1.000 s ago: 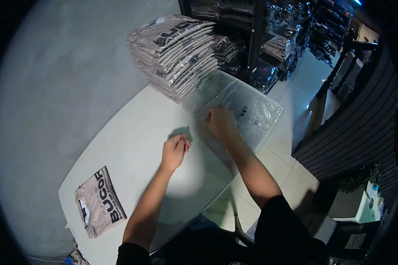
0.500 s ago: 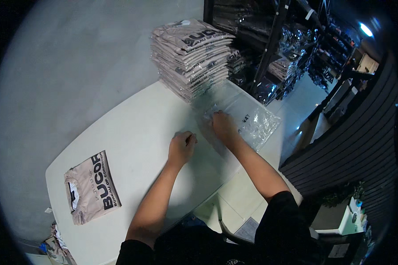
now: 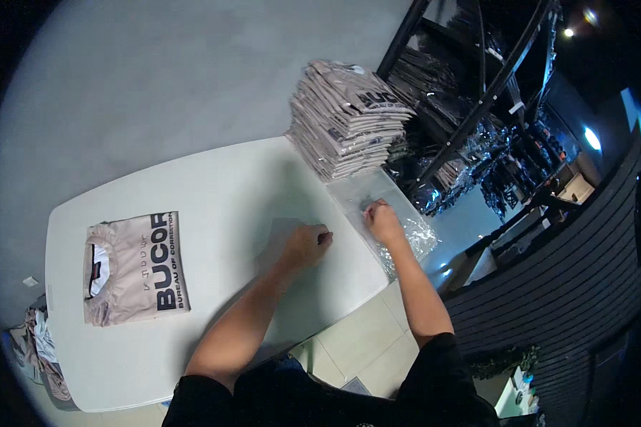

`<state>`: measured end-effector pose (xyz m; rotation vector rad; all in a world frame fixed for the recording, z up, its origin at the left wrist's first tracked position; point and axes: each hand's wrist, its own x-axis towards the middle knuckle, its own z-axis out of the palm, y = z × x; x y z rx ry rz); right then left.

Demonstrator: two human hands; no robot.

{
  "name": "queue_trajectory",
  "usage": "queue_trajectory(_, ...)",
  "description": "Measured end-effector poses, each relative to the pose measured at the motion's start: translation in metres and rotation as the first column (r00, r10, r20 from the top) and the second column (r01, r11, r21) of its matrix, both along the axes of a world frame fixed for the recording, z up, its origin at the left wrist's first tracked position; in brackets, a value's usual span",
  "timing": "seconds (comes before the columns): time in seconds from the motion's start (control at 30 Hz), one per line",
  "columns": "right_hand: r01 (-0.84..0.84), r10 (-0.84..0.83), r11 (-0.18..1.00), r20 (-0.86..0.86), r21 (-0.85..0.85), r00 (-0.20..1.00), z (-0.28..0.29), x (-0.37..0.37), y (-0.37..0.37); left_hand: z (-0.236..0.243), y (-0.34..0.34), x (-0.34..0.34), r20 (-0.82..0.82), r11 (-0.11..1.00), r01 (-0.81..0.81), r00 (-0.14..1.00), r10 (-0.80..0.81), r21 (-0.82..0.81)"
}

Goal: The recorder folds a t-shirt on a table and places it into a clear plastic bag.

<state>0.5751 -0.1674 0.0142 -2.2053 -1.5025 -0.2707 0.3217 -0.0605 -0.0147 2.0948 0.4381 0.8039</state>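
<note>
My right hand (image 3: 382, 220) is closed, its fingertips pinching at the clear plastic bags (image 3: 413, 229) on the table's right end. My left hand (image 3: 308, 243) is curled low over the white table (image 3: 228, 185), left of the bags; what its fingers hold, if anything, I cannot make out, though a faint translucent shape shows beside it. A folded beige shirt (image 3: 132, 274) with dark printing and a round collar lies at the left. Beyond the bags stands a tall stack of beige shirts in clear wrapping (image 3: 345, 121).
Dark metal shelving (image 3: 463, 121) with wrapped dark garments rises behind the stack. A grey wall (image 3: 157, 78) runs along the far table edge. A pile of clothes (image 3: 43, 345) sits past the left edge. At right are a curved dark slatted counter (image 3: 534, 277) and tiled floor (image 3: 356, 341).
My view has swung, shifting the stack and bags rightward in the picture and bringing more shelving in. Both hands remain curled near the bags; the folded shirt appears more level in the picture.
</note>
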Motion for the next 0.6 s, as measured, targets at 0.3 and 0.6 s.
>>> queue_trajectory(0.3,-0.001,0.005,0.995,0.046,-0.1,0.999,0.037,-0.058,-0.012,-0.014,0.012,-0.002,0.029,0.962,-0.001,1.0,0.009,-0.273)
queue_trajectory(0.6,0.148,-0.14,0.984,0.081,-0.099,0.987,0.022,-0.061,-0.034,0.001,0.004,-0.003,-0.036,0.993,-0.007,0.999,0.003,-0.122)
